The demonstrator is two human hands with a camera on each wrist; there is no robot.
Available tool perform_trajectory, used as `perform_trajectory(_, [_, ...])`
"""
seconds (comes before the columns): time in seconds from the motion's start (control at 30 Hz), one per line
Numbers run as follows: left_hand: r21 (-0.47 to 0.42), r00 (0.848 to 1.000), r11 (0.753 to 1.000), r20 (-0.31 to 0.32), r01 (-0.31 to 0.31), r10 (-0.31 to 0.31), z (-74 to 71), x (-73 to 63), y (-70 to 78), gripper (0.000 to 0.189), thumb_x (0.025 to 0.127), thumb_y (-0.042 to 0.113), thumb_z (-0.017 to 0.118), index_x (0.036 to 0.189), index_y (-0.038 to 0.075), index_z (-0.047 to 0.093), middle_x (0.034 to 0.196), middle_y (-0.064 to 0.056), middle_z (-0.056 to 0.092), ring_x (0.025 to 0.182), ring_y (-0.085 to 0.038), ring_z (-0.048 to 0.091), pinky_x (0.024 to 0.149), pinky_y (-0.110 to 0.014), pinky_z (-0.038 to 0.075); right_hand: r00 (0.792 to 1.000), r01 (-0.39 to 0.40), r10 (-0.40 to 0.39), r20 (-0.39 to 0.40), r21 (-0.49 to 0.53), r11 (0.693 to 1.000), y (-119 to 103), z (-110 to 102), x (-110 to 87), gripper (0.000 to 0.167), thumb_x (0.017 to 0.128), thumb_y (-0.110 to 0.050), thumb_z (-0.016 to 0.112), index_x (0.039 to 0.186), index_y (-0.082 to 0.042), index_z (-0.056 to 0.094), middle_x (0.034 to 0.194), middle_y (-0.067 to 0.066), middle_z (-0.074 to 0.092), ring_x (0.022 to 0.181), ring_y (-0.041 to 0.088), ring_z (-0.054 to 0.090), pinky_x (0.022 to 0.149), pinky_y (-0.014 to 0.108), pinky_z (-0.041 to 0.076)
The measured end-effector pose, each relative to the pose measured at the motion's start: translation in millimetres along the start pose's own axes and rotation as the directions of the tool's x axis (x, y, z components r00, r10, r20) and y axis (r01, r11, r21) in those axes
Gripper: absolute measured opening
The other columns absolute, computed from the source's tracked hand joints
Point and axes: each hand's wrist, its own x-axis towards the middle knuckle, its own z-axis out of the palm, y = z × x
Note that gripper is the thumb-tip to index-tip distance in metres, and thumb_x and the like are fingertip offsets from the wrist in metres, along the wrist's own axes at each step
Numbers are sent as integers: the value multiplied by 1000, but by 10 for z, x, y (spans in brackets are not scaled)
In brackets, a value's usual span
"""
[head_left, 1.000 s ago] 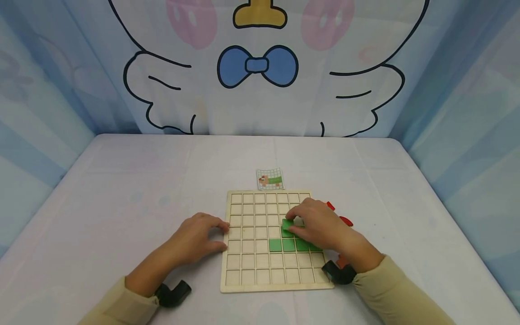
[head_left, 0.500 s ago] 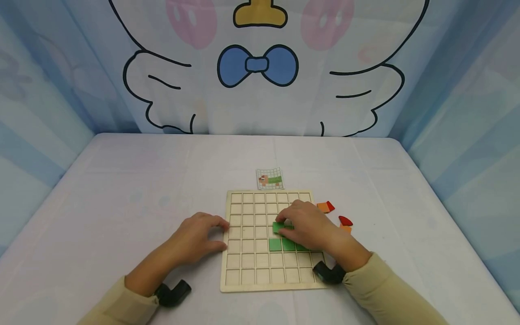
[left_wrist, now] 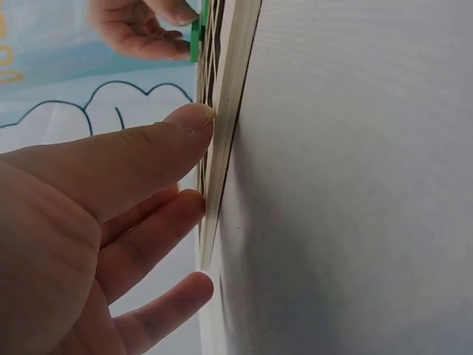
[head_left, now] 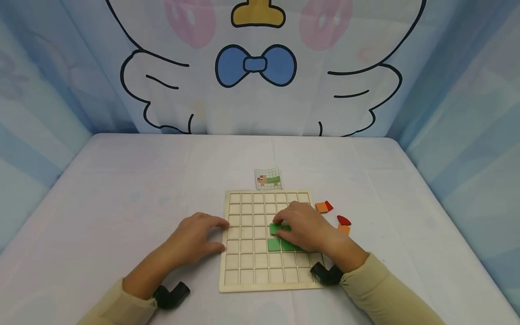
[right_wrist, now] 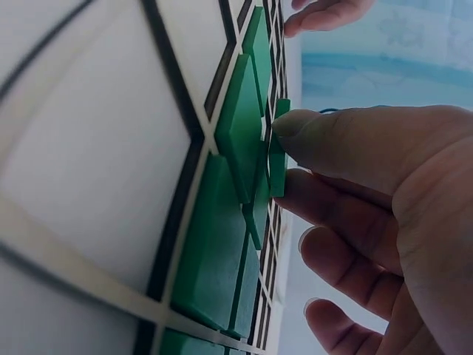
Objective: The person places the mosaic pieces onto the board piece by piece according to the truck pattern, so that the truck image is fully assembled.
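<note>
My right hand (head_left: 302,228) pinches a green square tile (head_left: 275,229) between thumb and fingers, close over the wooden grid board (head_left: 247,261). The right wrist view shows the held tile (right_wrist: 278,151) standing a little proud of other green tiles (right_wrist: 214,244) set in the cells. In the head view, a row of green tiles (head_left: 274,245) runs just below the held one, partly hidden by the hand. At the board's left edge my left hand (head_left: 197,237) rests its thumb and fingertips, fingers spread; the left wrist view shows its thumb (left_wrist: 188,118) against the rim.
A small picture card (head_left: 268,179) with a grid pattern lies beyond the board's far edge. Right of the board are orange tiles (head_left: 321,207) and red curved pieces (head_left: 343,220). A patterned curtain (head_left: 256,104) stands behind the white table (head_left: 162,171).
My right hand has moved left across the board with the green tile, then almost stopped. Orange pieces at the right have come into sight. My left hand stays at the board's edge.
</note>
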Motion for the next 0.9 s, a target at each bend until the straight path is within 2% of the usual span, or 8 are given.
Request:
perform_trajectory(0.33, [0,1000,1000,-3,21,-21,4,-5,4,55,80,25,86,129,9,66,127,-6,65,124,-34,53,100,-53,42,1000,-6,6,12,25,1000,-19,9,14,19,89,-22,76,104,-10,76,97,-4,71,90,19,59,82,40,48])
perform_trajectory(0.63, [22,997,998,40,63,-64,-8,-6,9,61,83,28,84,137,11,62,132,-12,62,130,-37,49,101,-58,40,999,-9,9,32,18,1000,-60,13,23,19,90,-22,76,105,-10,75,97,-4,72,87,17,56,79,36,47])
perform_trajectory(0.9, [21,997,998,49,55,-56,-32,-26,9,60,83,30,83,137,12,63,131,-11,62,130,-37,49,100,-58,41,999,-18,18,32,14,1000,-82,16,24,18,90,-21,75,105,-10,75,97,-3,72,86,17,56,77,34,47])
